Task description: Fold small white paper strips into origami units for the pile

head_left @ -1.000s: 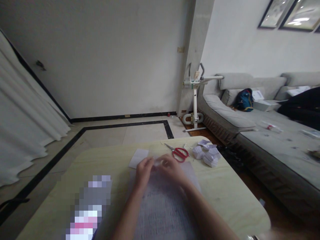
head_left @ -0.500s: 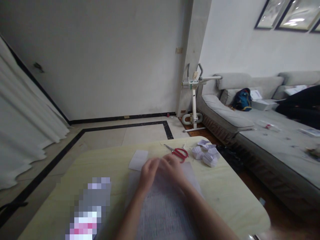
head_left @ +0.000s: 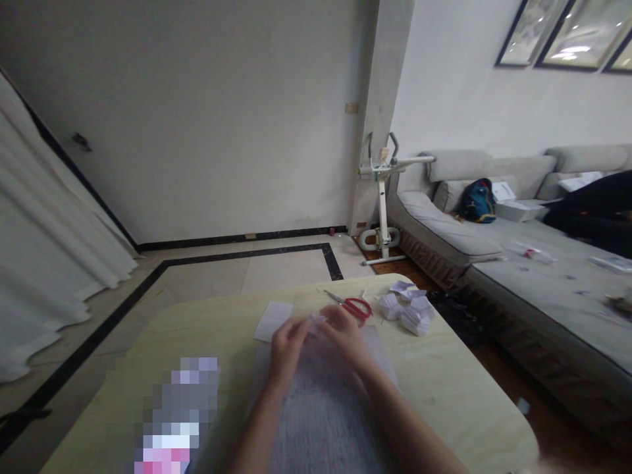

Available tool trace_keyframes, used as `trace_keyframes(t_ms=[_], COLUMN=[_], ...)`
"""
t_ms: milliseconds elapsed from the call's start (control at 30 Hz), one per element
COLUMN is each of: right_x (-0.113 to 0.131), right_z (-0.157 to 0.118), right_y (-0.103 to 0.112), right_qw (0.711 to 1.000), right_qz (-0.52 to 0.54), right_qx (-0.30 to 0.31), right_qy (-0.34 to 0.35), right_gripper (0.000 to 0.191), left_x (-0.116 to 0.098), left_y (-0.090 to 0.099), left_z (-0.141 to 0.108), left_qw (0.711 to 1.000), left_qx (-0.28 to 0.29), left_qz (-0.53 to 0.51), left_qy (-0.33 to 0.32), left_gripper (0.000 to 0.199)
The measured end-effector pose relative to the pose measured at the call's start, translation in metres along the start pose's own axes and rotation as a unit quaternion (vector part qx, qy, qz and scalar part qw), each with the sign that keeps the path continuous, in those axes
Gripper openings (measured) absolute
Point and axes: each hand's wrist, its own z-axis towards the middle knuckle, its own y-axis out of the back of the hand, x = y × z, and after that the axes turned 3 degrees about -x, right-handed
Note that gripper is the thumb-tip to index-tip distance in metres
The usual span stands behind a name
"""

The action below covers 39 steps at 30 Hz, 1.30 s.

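Observation:
Close together over the table (head_left: 459,395), my left hand (head_left: 287,345) and my right hand (head_left: 345,339) pinch a small piece of white paper (head_left: 316,320) between their fingertips. The right fingers are slightly blurred. Beneath both forearms lies a large greyish sheet (head_left: 326,421) with faint, blurred marks. A white paper rectangle (head_left: 273,319) rests just beyond my left hand. Red-handled scissors (head_left: 358,307) lie just past my right hand, blades pointing left. Several folded white paper pieces (head_left: 415,315) are heaped to the right of the scissors.
At the table's left, a pixelated patch (head_left: 175,415) hides an item. Beyond the right edge stand a grey sofa (head_left: 533,283) with a blue backpack (head_left: 477,201) and a white exercise machine (head_left: 382,210). Someone's dark-clothed body (head_left: 597,210) is on the sofa. A white curtain (head_left: 54,263) hangs left.
My hands have parted slightly, the left shifting a little left, and the paper piece between them shows more clearly. The whole view has moved slightly down in the picture.

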Motion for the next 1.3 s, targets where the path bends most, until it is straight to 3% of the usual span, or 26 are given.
trace_keyframes(t_ms=[433, 767, 1100, 1300], right_x=[0.004, -0.002, -0.002, -0.004], right_z=[0.002, 0.003, 0.002, 0.004], right_y=[0.002, 0.005, 0.004, 0.004], right_qw=[0.999, 1.0, 1.0, 0.999], right_qz=[-0.021, -0.005, -0.006, 0.036], right_qx=[0.03, 0.006, -0.011, 0.005], right_qy=[0.005, -0.001, 0.014, -0.014], right_gripper=[0.017, 0.016, 0.015, 0.015], left_x=[0.004, 0.002, 0.002, -0.001], left_y=[0.0, 0.004, 0.005, 0.002], left_z=[0.003, 0.004, 0.004, 0.003], left_qw=[0.998, 1.0, 0.999, 0.999], left_qx=[-0.051, -0.002, -0.034, -0.033], left_qz=[-0.019, 0.01, 0.034, 0.007], left_qy=[0.006, 0.007, 0.019, 0.018], left_gripper=[0.032, 0.024, 0.026, 0.022])
